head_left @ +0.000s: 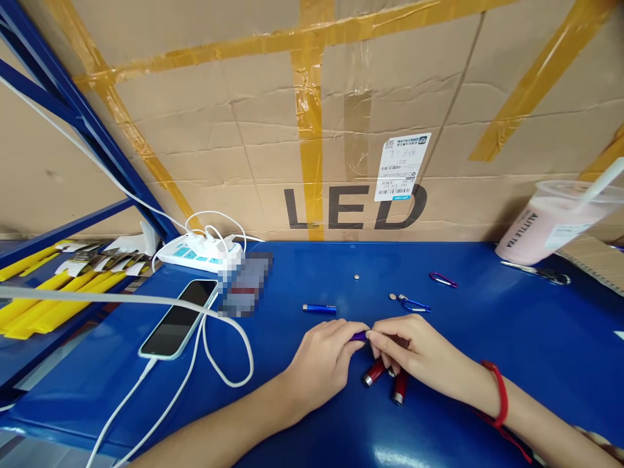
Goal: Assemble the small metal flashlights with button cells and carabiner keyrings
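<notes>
Where the right wrist comes in: red band [500,393] around it, nearer the viewer than the purple tube [359,336] and well to its right
Red tubes [374,374]: two, lying on the blue table [487,325] just on the viewer's side of the purple tube and slightly to its right, their far ends hidden under the right hand [414,351]
Left hand [324,361]: thumb and fingertips pinched on the left end of the purple tube, remaining fingers curled in
Right hand: thumb and forefinger pinched on the right end of the purple tube, other fingers bent over the red tubes; whether they touch cannot be told
Purple tube: held between both hands just above the table, mostly covered by fingertips
Blue tube [319,309]: flat just beyond the purple tube, a little to its left, apart from both hands
Blue carabiner [414,304]: beyond the purple tube to the right, a small round cell [392,296] just beside it
Second round cell [357,277]: straight beyond the purple tube, farther than the blue tube
Purple carabiner [443,280]: beyond and farther right of the purple tube
Phone [179,318]: well left of the purple tube, screen dark, white cable [229,364] plugged in
Power strip [199,255]: far left beyond the purple tube
Pink drink cup [550,224]: far right beyond the purple tube, straw in it
Cardboard box [244,130]: farthest from the purple tube, printed LED
</notes>
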The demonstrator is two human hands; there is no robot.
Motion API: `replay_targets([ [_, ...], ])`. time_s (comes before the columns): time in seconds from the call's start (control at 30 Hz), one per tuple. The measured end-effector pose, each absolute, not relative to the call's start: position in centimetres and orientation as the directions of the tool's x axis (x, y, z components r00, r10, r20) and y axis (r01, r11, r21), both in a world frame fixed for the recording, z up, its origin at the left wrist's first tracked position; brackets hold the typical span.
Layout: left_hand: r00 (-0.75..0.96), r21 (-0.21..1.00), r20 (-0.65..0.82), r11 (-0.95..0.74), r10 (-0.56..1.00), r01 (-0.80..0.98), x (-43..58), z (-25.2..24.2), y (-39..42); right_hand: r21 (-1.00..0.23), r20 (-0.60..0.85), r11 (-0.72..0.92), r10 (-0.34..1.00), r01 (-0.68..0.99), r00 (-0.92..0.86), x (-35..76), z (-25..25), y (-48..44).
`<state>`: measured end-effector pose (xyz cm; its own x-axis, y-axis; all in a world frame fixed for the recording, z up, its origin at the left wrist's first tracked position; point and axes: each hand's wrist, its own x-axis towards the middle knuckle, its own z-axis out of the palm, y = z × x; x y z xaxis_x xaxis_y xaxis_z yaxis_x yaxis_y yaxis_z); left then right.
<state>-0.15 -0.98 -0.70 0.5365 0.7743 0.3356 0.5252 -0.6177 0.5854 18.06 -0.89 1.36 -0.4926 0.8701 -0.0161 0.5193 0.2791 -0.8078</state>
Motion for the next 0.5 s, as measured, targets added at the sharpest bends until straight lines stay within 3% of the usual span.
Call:
replay_targets([
  [0.23, 0.426, 0.704, 0.252, -0.467, 0.869, 0.535, 0.28, -0.95, -1.17, -0.580, 0.268, 0.453, 0.891, 0.677, -0.367, 18.55, 1.02, -0.48],
  [0.37, 0.407, 0.745, 0.183, -0.396, 0.895, 0.536, 0.24, -0.97, -1.15, -0.611, 0.365, 0.445, 0.892, 0.654, -0.265, 18.63, 0.97, -0.40],
  [0.5, 0.387, 0.777, 0.159, -0.357, 0.908, 0.518, 0.06, -0.86, -0.91, -0.691, 0.344, 0.432, 0.902, 0.580, -0.262, 18.46, 1.24, -0.38],
])
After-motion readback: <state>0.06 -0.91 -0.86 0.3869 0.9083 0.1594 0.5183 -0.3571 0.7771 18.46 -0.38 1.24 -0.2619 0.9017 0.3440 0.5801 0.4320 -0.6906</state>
